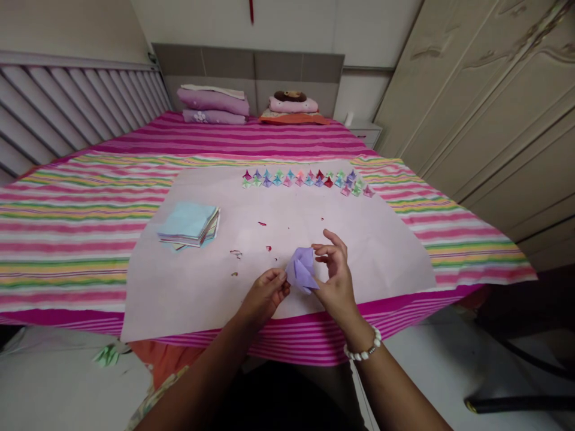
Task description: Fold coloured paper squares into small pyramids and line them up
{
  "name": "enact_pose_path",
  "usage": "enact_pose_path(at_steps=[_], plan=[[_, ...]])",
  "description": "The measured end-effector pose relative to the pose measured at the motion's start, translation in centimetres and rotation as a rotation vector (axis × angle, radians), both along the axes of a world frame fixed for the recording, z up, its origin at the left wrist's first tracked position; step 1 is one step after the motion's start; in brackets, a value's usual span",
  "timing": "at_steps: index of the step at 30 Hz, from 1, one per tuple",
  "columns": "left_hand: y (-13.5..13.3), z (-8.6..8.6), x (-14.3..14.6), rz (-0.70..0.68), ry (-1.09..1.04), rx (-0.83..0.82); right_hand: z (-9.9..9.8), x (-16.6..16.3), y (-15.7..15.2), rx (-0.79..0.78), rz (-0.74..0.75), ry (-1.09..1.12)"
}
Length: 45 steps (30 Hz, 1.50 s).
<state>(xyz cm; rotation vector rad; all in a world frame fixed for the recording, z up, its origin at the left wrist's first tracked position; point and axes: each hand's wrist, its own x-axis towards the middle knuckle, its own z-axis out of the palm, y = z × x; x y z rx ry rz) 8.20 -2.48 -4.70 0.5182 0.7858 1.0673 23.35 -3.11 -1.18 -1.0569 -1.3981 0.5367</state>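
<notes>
Pinching a soft lilac piece of folded paper [301, 270] between them, the left hand [266, 294] and the right hand [335, 276] hold it just above the near edge of a pale pink sheet [188, 293]; the left fingertips are closed on its left corner, while the right thumb and forefinger grip its right side with the other fingers loosely curled and raised. The paper is creased into a puffed, angular form with crisp facets. A white beaded bracelet [363, 350] circles the right wrist. To the left on the sheet lies a neat stack of square papers [189, 226], light blue on top. At the far edge runs a row of small folded paper shapes [308, 179] in pink, green, blue and purple, pointed like little stars. A few tiny scraps [251, 245] dot the sheet's middle. The sheet lies over a bedspread [67, 209] striped in magenta, yellow and green. Folded purple bedding [213, 105] sits at the far headboard [251, 72], and a cream panelled wardrobe [489, 102] stands to the right.
</notes>
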Motion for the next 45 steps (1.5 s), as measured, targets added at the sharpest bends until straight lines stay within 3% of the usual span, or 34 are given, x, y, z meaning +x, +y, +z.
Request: enact_pose_path(at_steps=[4, 7, 18, 22, 29, 38, 45], plan=[[0.1, -0.4, 0.1, 0.010, -0.003, 0.010, 0.5, 0.2, -0.6, 0.132, -0.072, -0.189], [0.1, -0.5, 0.0, 0.027, -0.014, 0.028, 0.6, 0.5, -0.6, 0.136, -0.041, -0.247], [0.2, -0.4, 0.0, 0.093, -0.015, 0.040, 0.4, 0.8, -1.0, -0.090, 0.338, -0.153], [0.1, 0.0, 0.2, 0.114, -0.010, 0.011, 0.2, 0.9, -0.9, -0.097, 0.455, -0.183], [-0.3, 0.6, 0.4, 0.098, 0.008, 0.042, -0.7, 0.3, 0.0, -0.062, 0.237, -0.323], [-0.3, 0.4, -0.8, -0.020, 0.287, 0.239, -0.6, 0.8, 0.1, -0.048, 0.255, -0.348], [-0.5, 0.4, -0.8, -0.021, 0.374, 0.299, -0.3, 0.4, -0.4, -0.041, 0.240, -0.294]])
